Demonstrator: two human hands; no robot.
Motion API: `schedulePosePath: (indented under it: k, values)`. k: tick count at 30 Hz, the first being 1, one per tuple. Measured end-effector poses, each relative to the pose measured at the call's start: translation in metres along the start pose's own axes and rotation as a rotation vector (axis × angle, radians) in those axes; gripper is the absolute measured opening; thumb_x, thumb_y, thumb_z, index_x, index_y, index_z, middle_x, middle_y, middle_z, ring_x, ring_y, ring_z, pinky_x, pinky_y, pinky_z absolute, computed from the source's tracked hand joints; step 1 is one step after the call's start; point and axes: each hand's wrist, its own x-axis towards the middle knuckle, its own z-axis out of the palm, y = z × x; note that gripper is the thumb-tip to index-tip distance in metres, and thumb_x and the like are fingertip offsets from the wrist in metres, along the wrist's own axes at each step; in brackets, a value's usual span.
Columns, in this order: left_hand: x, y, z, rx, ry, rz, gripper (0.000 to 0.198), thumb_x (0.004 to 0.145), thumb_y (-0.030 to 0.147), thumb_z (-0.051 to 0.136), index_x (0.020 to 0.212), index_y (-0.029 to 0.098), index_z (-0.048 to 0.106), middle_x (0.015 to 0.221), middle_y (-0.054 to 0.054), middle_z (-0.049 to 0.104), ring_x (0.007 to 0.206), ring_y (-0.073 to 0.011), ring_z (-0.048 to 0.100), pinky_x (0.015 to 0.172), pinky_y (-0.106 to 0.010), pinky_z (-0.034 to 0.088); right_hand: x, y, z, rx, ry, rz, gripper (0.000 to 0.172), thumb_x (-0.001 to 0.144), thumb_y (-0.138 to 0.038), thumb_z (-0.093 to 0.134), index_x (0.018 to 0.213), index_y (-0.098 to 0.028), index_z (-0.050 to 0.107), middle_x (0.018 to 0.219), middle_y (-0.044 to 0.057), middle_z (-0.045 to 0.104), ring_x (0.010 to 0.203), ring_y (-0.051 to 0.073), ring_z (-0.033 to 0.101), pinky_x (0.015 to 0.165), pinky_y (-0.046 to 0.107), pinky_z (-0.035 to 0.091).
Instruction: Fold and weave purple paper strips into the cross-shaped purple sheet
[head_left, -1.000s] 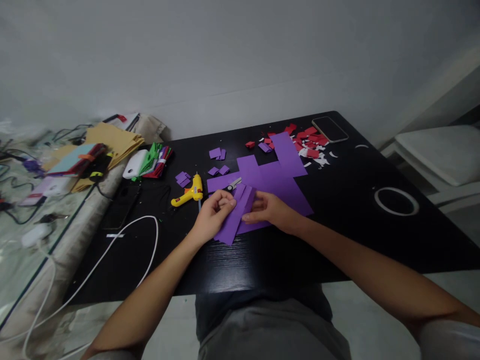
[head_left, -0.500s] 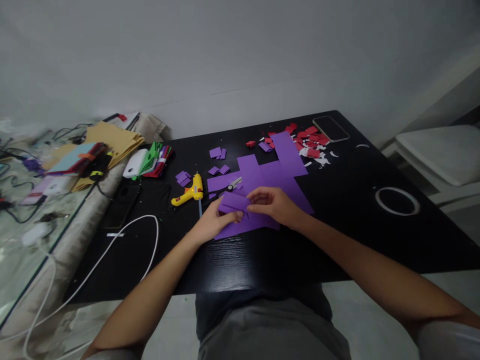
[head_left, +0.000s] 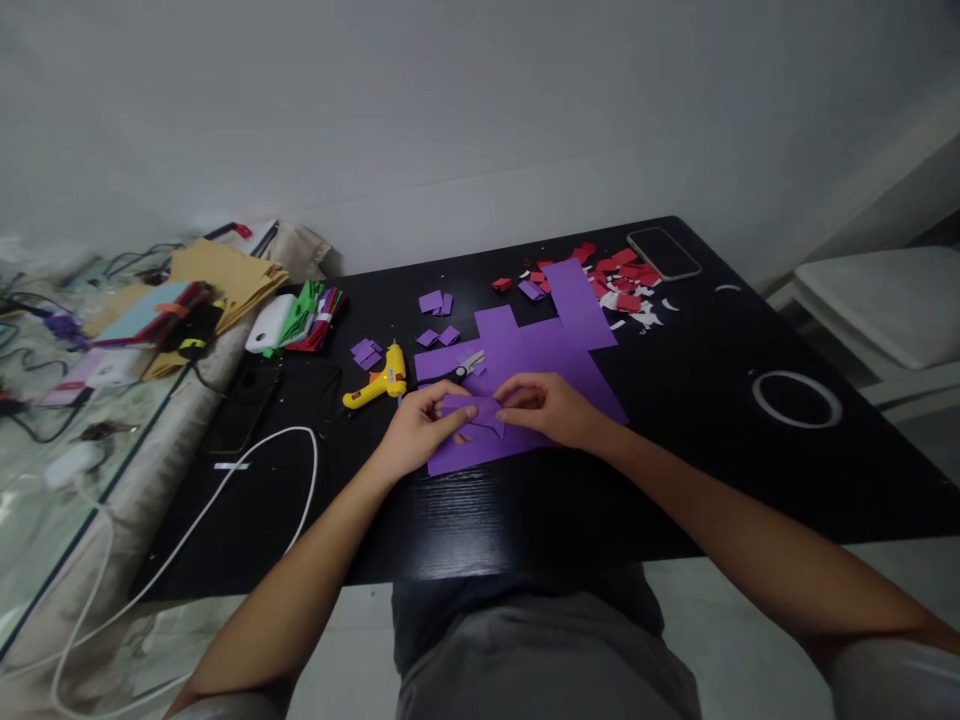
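Note:
Between my two hands is a small piece of purple paper [head_left: 484, 411], partly folded. My left hand [head_left: 420, 425] grips its left end, thumb on top and fingers behind. At its right edge, the fingertips of my right hand [head_left: 551, 408] are pinched on the paper. Larger purple paper sheets [head_left: 574, 385] lie under and beyond my hands. Dark-handled scissors [head_left: 463, 370] rest on the sheets just past my left hand. To the left lies a yellow glue gun [head_left: 379, 380]. Several small purple paper pieces [head_left: 439, 337] sit in little groups behind it.
Red and white paper scraps [head_left: 626, 285] and a phone [head_left: 664, 253] are at the back right. A white ring [head_left: 796, 400] lies on the black table [head_left: 675, 480]. On the left are a white cable [head_left: 311, 480], a dark phone [head_left: 244, 410] and green paper bundles [head_left: 302, 315].
The purple paper in my hands has tilted lower, and a pointed fold now shows at its right end. My left hand has shifted slightly left and its thumb has moved up the paper.

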Motion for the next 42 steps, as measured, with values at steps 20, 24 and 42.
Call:
schedulePosePath:
  k: [20,24,42]
  values:
    - [0.000,0.005,-0.013,-0.107,-0.100,-0.027,0.026,0.089,0.035,0.068,0.101,0.013,0.073,0.098,-0.012,0.078,0.073,-0.0216,0.078,0.059,-0.027,0.061,-0.003,-0.010,-0.004,0.043,-0.023,-0.041,0.013,0.076,-0.034,0.078,0.084,-0.023,0.078,0.083,0.001,0.077,0.082,0.019,0.070,0.087,0.036,0.052]
    - [0.000,0.003,-0.012,-0.091,-0.125,-0.020,0.027,0.091,0.035,0.065,0.103,0.013,0.073,0.095,-0.011,0.078,0.069,-0.0203,0.077,0.061,-0.027,0.061,-0.002,-0.007,0.000,0.075,0.008,0.045,0.022,0.074,-0.041,0.081,0.085,-0.022,0.076,0.083,0.002,0.076,0.082,0.020,0.069,0.083,0.036,0.051]
    - [-0.002,0.003,0.002,0.035,0.013,0.056,0.036,0.082,0.036,0.079,0.107,0.014,0.066,0.092,-0.005,0.072,0.056,-0.0110,0.069,0.054,-0.021,0.055,-0.005,0.000,0.011,-0.052,0.031,-0.021,0.019,0.079,-0.037,0.076,0.084,-0.018,0.076,0.081,0.004,0.077,0.079,0.020,0.072,0.079,0.033,0.055]
